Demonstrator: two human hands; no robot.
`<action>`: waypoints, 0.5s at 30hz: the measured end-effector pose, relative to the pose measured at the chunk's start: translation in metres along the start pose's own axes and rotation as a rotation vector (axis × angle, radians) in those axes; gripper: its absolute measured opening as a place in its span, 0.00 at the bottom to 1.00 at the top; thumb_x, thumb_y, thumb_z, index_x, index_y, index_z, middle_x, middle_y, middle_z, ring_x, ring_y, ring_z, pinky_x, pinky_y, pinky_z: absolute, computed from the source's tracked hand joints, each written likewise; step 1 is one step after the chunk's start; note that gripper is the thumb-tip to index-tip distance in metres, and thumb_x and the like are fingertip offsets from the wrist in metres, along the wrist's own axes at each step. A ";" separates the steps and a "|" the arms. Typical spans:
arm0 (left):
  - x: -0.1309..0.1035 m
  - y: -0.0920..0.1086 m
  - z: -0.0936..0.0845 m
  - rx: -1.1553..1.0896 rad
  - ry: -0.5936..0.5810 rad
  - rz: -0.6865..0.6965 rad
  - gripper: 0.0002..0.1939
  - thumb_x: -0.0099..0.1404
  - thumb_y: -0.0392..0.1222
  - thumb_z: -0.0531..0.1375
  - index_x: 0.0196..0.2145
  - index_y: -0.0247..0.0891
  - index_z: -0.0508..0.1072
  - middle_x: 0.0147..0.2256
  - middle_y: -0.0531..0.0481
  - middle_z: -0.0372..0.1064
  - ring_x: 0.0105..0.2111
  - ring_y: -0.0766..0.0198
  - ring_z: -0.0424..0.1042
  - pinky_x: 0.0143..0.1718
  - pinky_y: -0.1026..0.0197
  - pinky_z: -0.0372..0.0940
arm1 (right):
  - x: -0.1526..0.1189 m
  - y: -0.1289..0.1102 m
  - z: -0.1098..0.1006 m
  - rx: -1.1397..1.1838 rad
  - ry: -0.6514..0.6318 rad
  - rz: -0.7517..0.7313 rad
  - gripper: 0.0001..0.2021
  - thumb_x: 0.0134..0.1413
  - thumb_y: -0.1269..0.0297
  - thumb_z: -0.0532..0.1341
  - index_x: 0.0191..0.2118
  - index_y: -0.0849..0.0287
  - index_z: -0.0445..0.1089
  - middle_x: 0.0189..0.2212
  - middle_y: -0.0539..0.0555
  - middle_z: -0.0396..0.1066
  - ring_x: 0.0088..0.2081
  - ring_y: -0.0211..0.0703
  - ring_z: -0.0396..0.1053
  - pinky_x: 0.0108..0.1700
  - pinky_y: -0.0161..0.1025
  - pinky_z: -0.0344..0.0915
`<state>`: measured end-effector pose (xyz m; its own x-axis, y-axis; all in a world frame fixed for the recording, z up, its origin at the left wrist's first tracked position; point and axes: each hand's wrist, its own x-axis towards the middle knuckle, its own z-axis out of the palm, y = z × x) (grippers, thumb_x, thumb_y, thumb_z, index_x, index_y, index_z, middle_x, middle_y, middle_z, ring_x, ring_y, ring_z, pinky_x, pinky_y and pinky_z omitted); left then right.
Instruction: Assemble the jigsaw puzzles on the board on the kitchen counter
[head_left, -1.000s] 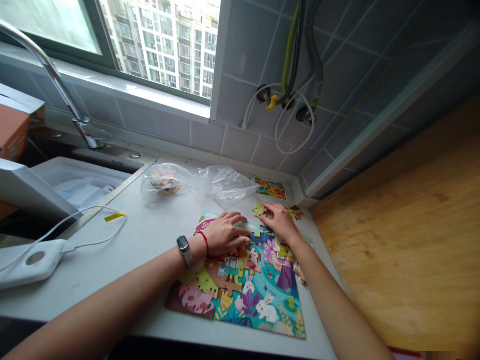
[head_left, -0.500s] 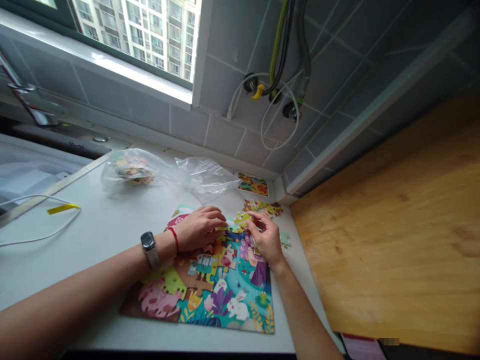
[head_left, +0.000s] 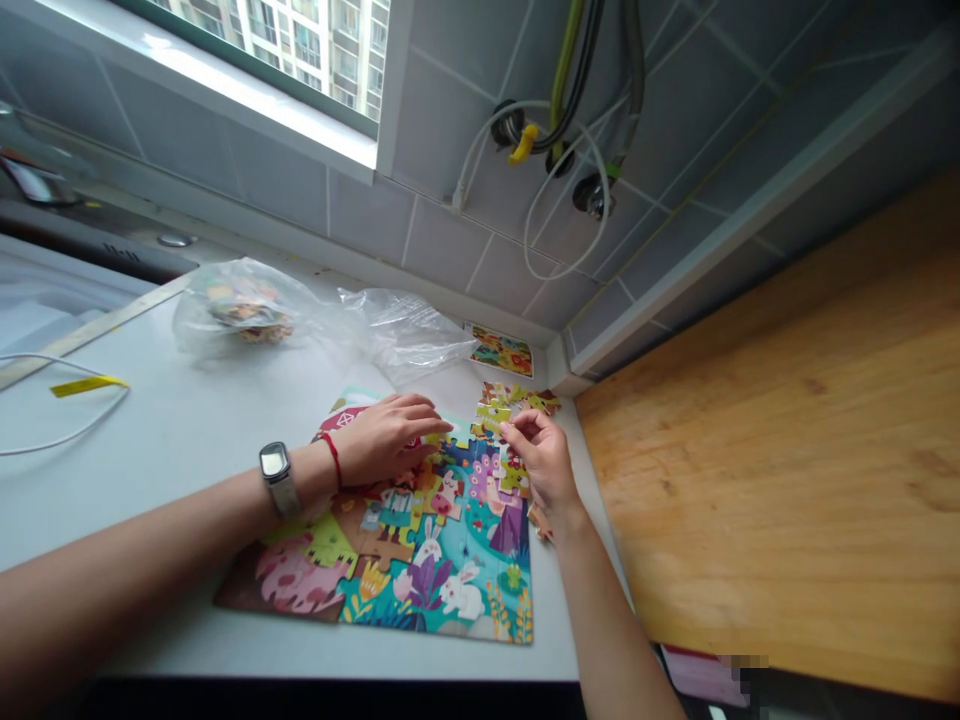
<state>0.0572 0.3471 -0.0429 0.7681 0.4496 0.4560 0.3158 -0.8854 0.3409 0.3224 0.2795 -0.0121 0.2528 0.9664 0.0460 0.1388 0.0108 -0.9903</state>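
A colorful jigsaw puzzle [head_left: 457, 545] with animals and plants lies partly assembled on the white countertop. Across its upper left part rests my left hand [head_left: 386, 435], palm down with fingers stretched out, covering some of the picture. Beyond the puzzle's upper right edge, my right hand [head_left: 547, 455] pinches a yellow-green puzzle piece [head_left: 491, 416] between thumb and fingers. Just behind that piece is a small heap of loose puzzle pieces [head_left: 541, 402]. One yellow-green piece [head_left: 514, 474] shows below my right fingers, and a brownish piece [head_left: 538, 522] pokes out by my right wrist.
A clear plastic bag [head_left: 247, 310] with more pieces inside lies at the back left, its loose end [head_left: 409, 335] stretching right. Near the wall corner is a small picture card [head_left: 501, 352]. A wooden panel [head_left: 780, 450] borders the right side; a white cable [head_left: 75, 440] lies left.
The view has shifted, so the counter appears higher and further left. My right hand has drawn the piece slightly right, away from the puzzle's top edge. My left hand stays on the puzzle.
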 end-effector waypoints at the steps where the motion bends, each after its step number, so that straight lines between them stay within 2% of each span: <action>1: 0.000 0.000 0.000 0.010 0.003 -0.010 0.15 0.76 0.43 0.59 0.57 0.41 0.76 0.47 0.44 0.78 0.52 0.52 0.73 0.53 0.50 0.71 | -0.001 0.000 0.001 0.004 -0.018 0.011 0.20 0.44 0.50 0.76 0.36 0.55 0.69 0.30 0.48 0.69 0.29 0.40 0.71 0.27 0.34 0.71; 4: 0.000 -0.001 0.000 0.032 0.013 -0.052 0.15 0.76 0.43 0.59 0.56 0.40 0.76 0.47 0.43 0.78 0.52 0.51 0.73 0.52 0.49 0.72 | -0.004 -0.002 0.005 -0.005 -0.105 0.032 0.26 0.45 0.52 0.75 0.49 0.53 0.72 0.34 0.48 0.70 0.31 0.40 0.74 0.33 0.38 0.77; 6: 0.001 0.000 -0.001 0.039 0.007 -0.076 0.15 0.76 0.42 0.58 0.57 0.38 0.76 0.47 0.42 0.78 0.52 0.50 0.73 0.52 0.48 0.72 | -0.006 -0.002 0.007 -0.042 -0.174 0.054 0.28 0.47 0.52 0.74 0.54 0.53 0.74 0.38 0.50 0.74 0.34 0.41 0.76 0.38 0.42 0.80; 10: 0.002 0.002 -0.005 0.015 -0.020 -0.075 0.20 0.72 0.30 0.52 0.55 0.37 0.76 0.47 0.43 0.78 0.52 0.53 0.73 0.54 0.49 0.71 | -0.009 -0.002 0.008 -0.133 -0.249 0.087 0.24 0.51 0.52 0.73 0.52 0.57 0.79 0.38 0.55 0.80 0.36 0.47 0.79 0.36 0.41 0.78; 15: 0.003 0.005 -0.007 0.003 -0.033 -0.091 0.25 0.65 0.25 0.52 0.55 0.36 0.76 0.47 0.42 0.78 0.52 0.51 0.72 0.54 0.48 0.71 | -0.013 0.001 0.008 -0.212 -0.331 0.078 0.20 0.53 0.51 0.72 0.47 0.59 0.81 0.28 0.52 0.79 0.27 0.43 0.76 0.29 0.37 0.72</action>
<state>0.0570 0.3446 -0.0344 0.7542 0.5238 0.3960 0.3863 -0.8416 0.3775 0.3117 0.2693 -0.0145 -0.0471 0.9932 -0.1069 0.3344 -0.0852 -0.9386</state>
